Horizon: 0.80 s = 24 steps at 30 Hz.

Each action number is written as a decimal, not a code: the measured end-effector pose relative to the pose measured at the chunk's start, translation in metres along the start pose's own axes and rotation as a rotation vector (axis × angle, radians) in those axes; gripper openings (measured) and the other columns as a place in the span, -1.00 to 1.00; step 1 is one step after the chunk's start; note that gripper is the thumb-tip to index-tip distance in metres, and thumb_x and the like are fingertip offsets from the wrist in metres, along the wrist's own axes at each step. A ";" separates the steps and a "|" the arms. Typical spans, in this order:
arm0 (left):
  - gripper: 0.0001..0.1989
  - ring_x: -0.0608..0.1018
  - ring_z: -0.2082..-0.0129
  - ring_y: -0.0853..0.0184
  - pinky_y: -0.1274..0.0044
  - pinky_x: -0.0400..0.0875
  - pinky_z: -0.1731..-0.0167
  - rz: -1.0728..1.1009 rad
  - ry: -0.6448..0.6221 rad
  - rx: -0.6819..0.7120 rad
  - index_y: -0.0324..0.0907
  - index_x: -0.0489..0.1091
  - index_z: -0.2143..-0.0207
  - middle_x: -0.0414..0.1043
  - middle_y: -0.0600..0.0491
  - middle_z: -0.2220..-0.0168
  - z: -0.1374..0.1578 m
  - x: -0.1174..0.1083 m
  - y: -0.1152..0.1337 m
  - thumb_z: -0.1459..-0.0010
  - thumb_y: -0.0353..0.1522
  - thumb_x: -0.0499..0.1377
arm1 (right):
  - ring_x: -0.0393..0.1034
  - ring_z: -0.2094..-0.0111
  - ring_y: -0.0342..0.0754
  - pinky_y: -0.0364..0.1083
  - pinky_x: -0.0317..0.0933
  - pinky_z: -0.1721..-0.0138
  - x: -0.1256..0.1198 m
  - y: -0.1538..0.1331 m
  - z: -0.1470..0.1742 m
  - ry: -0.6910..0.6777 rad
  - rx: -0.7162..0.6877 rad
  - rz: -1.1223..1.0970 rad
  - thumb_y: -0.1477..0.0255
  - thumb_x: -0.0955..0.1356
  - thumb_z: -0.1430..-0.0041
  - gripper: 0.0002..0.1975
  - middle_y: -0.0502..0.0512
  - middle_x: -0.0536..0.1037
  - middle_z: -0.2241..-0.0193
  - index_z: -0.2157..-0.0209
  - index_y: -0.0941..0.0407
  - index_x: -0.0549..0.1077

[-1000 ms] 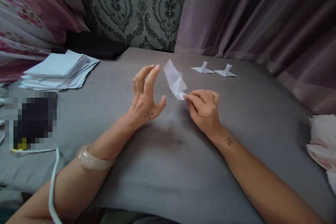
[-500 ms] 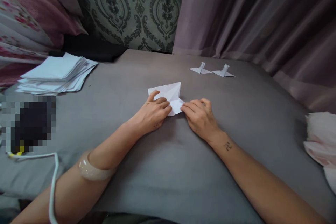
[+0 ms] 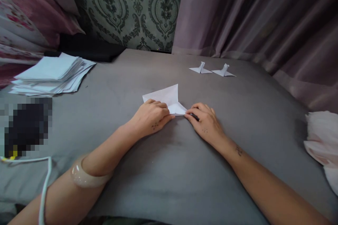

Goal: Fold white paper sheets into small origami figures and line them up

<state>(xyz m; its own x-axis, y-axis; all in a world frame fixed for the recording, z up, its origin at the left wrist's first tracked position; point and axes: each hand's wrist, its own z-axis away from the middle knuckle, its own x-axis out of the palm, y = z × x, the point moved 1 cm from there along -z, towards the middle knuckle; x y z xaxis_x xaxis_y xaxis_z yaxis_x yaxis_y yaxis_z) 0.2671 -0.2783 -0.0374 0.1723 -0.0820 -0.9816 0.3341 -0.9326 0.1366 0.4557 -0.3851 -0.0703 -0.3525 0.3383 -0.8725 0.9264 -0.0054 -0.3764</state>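
A folded sheet of white paper [image 3: 169,94] lies on the grey cloth surface, its upper flap standing and a small flap folded out to a point on the right. My left hand [image 3: 151,115] is closed on its lower left part, thumb along the near edge and fingers over the top. The right corner is pinched between the thumb and fingers of my right hand [image 3: 204,117]. A small dark thing shows between that thumb and forefinger; what it is I cannot make out. My left fingers hide part of the paper.
Two folded white paper figures [image 3: 224,70] stand at the back right. A stack of white paper [image 3: 47,70] lies at the left, before a black cloth [image 3: 89,48]. A white cable [image 3: 46,179] crosses my left forearm. Pale pink cloth [image 3: 322,140] lies at the right edge.
My left fingers have curled down over the paper, with the thumb now along its near edge. The right flap has been drawn to a sharper point, and my right hand has turned slightly.
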 end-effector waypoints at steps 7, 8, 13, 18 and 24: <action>-0.70 0.54 0.35 0.25 0.46 0.32 0.31 0.107 0.106 -0.243 -0.15 0.48 0.32 0.53 0.01 0.38 -0.004 0.007 -0.003 -0.27 -0.19 0.05 | 0.34 0.16 0.00 -0.02 0.22 0.15 -0.003 0.002 -0.003 -0.045 0.165 -0.196 0.41 0.32 -0.22 -0.87 0.09 0.46 0.23 0.35 0.06 0.52; -0.72 0.54 0.37 0.26 0.47 0.32 0.35 0.133 0.107 -0.290 -0.15 0.48 0.31 0.54 0.02 0.36 -0.005 0.007 -0.003 -0.25 -0.18 0.07 | 0.34 0.16 0.00 -0.03 0.22 0.16 -0.003 0.001 -0.003 -0.046 0.175 -0.198 0.42 0.32 -0.21 -0.87 0.10 0.46 0.24 0.36 0.06 0.51; -0.75 0.56 0.43 0.25 0.49 0.33 0.43 0.204 0.113 -0.432 -0.12 0.47 0.24 0.56 0.02 0.37 -0.011 0.011 -0.004 -0.18 -0.17 0.14 | 0.35 0.20 -0.03 -0.03 0.23 0.16 -0.002 0.004 -0.004 -0.025 0.151 -0.207 0.45 0.34 -0.16 -0.92 0.08 0.45 0.26 0.37 0.07 0.49; -0.78 0.53 0.52 0.25 0.49 0.33 0.48 0.236 0.124 -0.482 -0.11 0.49 0.29 0.49 0.07 0.56 -0.016 0.013 -0.005 -0.13 -0.19 0.16 | 0.36 0.27 -0.09 -0.07 0.23 0.21 -0.002 0.007 -0.004 -0.031 0.155 -0.240 0.48 0.33 -0.16 -0.91 0.06 0.44 0.25 0.39 0.08 0.47; -0.81 0.51 0.55 0.29 0.52 0.32 0.52 0.335 0.114 -0.513 -0.12 0.49 0.33 0.48 0.08 0.57 -0.019 0.016 -0.005 -0.10 -0.22 0.17 | 0.35 0.30 -0.08 -0.06 0.23 0.23 -0.002 0.006 -0.006 -0.039 0.157 -0.218 0.46 0.31 -0.16 -0.90 0.08 0.44 0.26 0.41 0.09 0.46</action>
<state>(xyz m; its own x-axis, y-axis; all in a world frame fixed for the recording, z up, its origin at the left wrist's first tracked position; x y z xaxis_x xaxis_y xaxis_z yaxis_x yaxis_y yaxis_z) 0.2857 -0.2684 -0.0512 0.4337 -0.2765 -0.8576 0.6425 -0.5724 0.5094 0.4629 -0.3802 -0.0686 -0.5489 0.3114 -0.7757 0.7974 -0.0830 -0.5977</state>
